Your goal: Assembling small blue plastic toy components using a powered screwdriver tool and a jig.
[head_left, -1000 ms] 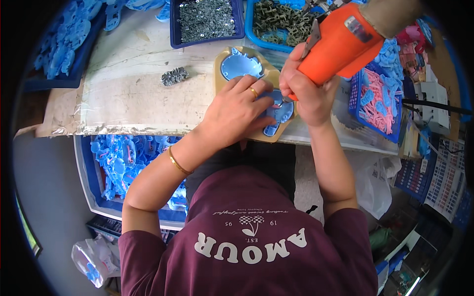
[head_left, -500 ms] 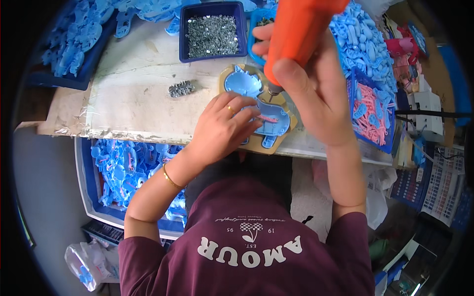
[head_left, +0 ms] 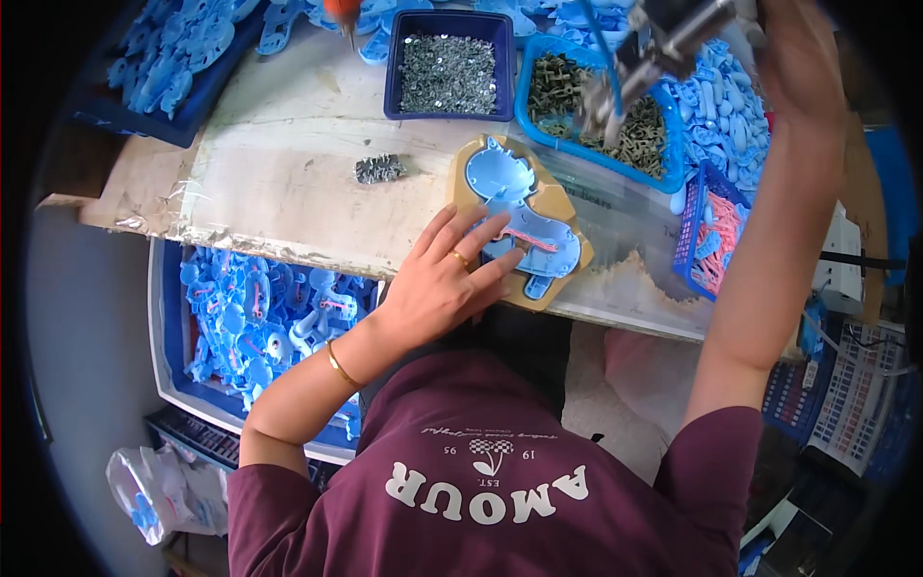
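My left hand [head_left: 447,279] lies over the near left part of a light blue hollow plastic shell [head_left: 553,236], fingers stretched out and apart, their tips touching it. The shell sits in a tan fixture [head_left: 567,197] at the table's front edge. A pink strip [head_left: 529,238] lies inside the shell by my fingertips. My right hand [head_left: 803,72] is raised at the upper right, closed around the end of a silver metal tool [head_left: 678,48] with a blue hose. The tool's lower end is blurred above a blue basket; the top edge cuts off part of my hand.
A dark blue tray [head_left: 447,112] of small metal screws stands beside a light blue basket [head_left: 586,154] of small brownish pieces. Blue plastic parts [head_left: 716,106] are heaped behind. A small screw pile [head_left: 380,169] lies left. An orange power screwdriver [head_left: 341,10] shows at the top edge.
My right hand has let go of the orange screwdriver, moved up and right, and now holds the metal tool. The screwdriver is now at the top left. My left hand stays on the shell.
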Motion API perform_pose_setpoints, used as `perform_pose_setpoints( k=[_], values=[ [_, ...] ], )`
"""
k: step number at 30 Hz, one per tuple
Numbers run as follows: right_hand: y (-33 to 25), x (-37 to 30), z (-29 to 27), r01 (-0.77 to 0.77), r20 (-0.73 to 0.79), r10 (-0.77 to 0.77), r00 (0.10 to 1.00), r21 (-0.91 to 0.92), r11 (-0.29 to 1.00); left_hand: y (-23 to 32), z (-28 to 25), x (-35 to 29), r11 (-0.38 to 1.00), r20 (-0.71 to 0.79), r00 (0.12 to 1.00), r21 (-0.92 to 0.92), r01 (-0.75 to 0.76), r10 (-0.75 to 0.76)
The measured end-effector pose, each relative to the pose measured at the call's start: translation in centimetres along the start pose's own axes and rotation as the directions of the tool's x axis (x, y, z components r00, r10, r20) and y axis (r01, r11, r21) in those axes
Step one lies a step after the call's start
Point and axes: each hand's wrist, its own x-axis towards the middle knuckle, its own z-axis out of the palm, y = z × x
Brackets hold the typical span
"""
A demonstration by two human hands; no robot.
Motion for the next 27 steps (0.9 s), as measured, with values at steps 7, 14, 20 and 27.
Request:
perform_pose_setpoints(
  k=[7,14,20,27],
  values=[
    [-0.5,-4.8,5.0,0.048,-0.066,-0.012,0.998,0.574,0.817,-0.2,0.8,0.6,0.999,0.063,0.998,0.040,0.022,-0.024],
    [-1.4,-7.8,7.7,-0.155,-0.132,0.292,0.947,0.609,0.778,-0.4,1.2,0.1,0.996,0.074,0.996,0.084,0.036,-0.043],
    [-1.0,-8.9,8.7,-0.126,-0.215,0.268,0.939,0.508,0.852,-0.2,1.2,0.0,0.994,0.063,0.997,0.101,0.042,-0.049],
    [-0.8,-7.3,5.8,-0.163,-0.209,0.316,0.926,0.532,0.831,-0.1,1.3,0.5,0.997,0.044,0.998,0.066,0.045,-0.048]
  ],
)
